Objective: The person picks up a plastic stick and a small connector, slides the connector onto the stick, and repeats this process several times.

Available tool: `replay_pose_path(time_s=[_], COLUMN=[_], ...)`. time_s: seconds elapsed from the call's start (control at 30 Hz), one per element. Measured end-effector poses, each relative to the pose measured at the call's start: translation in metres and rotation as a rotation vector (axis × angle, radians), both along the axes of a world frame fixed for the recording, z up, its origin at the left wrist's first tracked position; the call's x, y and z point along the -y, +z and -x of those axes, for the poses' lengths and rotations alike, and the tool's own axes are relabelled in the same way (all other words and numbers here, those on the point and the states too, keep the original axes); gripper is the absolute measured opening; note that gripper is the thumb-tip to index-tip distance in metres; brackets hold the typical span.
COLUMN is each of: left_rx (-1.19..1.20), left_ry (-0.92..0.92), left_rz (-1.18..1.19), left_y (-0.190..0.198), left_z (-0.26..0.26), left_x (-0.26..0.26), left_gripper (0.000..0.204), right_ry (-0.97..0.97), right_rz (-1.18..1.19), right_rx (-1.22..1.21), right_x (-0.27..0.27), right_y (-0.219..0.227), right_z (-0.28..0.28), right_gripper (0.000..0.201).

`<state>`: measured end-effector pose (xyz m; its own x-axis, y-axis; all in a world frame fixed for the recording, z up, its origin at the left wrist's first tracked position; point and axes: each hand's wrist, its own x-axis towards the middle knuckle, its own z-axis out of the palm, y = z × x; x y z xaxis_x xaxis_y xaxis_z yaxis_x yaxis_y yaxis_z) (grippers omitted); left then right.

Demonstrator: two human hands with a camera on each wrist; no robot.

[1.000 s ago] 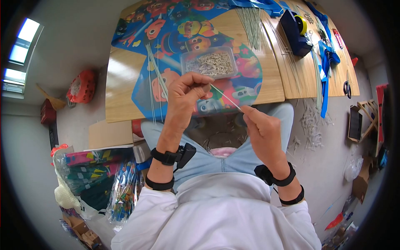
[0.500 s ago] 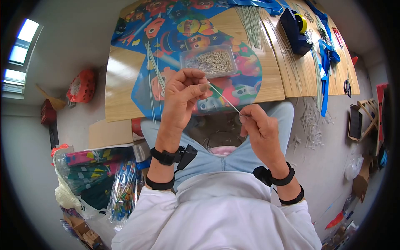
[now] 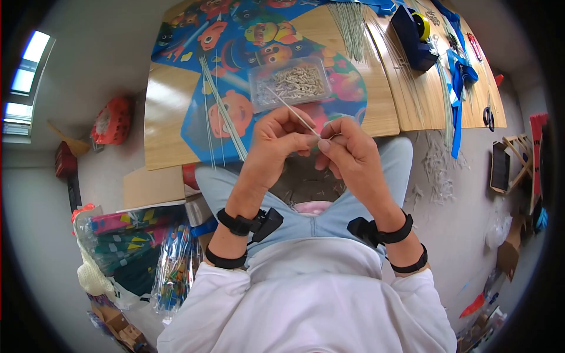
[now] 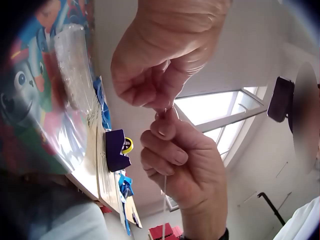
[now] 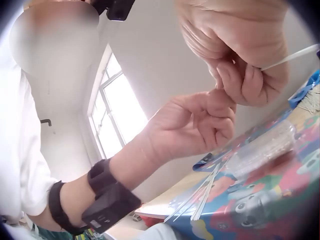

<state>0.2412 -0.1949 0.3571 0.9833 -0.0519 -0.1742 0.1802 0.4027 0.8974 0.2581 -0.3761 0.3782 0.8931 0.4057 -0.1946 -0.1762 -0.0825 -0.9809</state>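
Note:
Over the near edge of the table, both hands meet with their fingertips together. The right hand [image 3: 354, 154] pinches a thin white stick [image 3: 291, 110], whose free length slants up and away to the left in the head view. My left hand [image 3: 272, 146] pinches at the same spot, thumb and forefinger against the right fingertips. Curled fingers hide the pinched end of the stick [image 5: 292, 57] in the right wrist view. Just beyond the hands stands a clear plastic box [image 3: 256, 101] with many small pale pieces [image 3: 299, 81] in it.
A cartoon-printed sheet [image 3: 229, 112] covers much of the table, with several pale rods [image 3: 219, 106] on it at left. Another rod bundle [image 3: 351, 35] lies at the back. On the right are a tape dispenser [image 3: 406, 44], blue ribbon [image 3: 458, 88] and scissors [image 3: 488, 117].
Earlier the hands were apart with the stick stretched between them. Now the right hand has moved left to the left fingertips, and the stick points up and away to the left.

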Motion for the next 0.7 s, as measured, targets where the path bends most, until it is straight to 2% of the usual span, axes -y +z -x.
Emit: replay_pose_path(time_s=[0.1,0.17,0.23,0.4,0.5,0.7], left_rx=[-0.006,0.034,0.018,-0.053,-0.045,-0.069], left_ry=[0.124,0.174,0.164,0.048,0.062,-0.051], left_rz=[0.041,0.070,0.035,0.046,0.090,0.051], left_y=[-0.005,-0.009,-0.011,-0.019,-0.024,-0.031], left_z=[-0.004,-0.008,-0.008,-0.008,-0.011,-0.012], left_x=[-0.016,-0.033,-0.039,-0.001,0.006,0.012], left_gripper=[0.017,0.016,0.015,0.015,0.016,0.016], right_ry=[-0.025,-0.006,-0.007,-0.074,-0.110,-0.099], right_rz=[0.034,0.148,0.201,0.140,0.164,0.171], right_rx=[0.039,0.102,0.098,0.017,0.060,0.078], right_x=[0.010,0.033,0.041,0.025,0.026,0.017], right_y=[-0.004,-0.017,-0.022,-0.013,-0.018,-0.023], right_z=[0.006,0.010,0.013,0.016,0.009,-0.001], right_gripper=[0.009,0.008,0.006,0.006,0.007,0.006])
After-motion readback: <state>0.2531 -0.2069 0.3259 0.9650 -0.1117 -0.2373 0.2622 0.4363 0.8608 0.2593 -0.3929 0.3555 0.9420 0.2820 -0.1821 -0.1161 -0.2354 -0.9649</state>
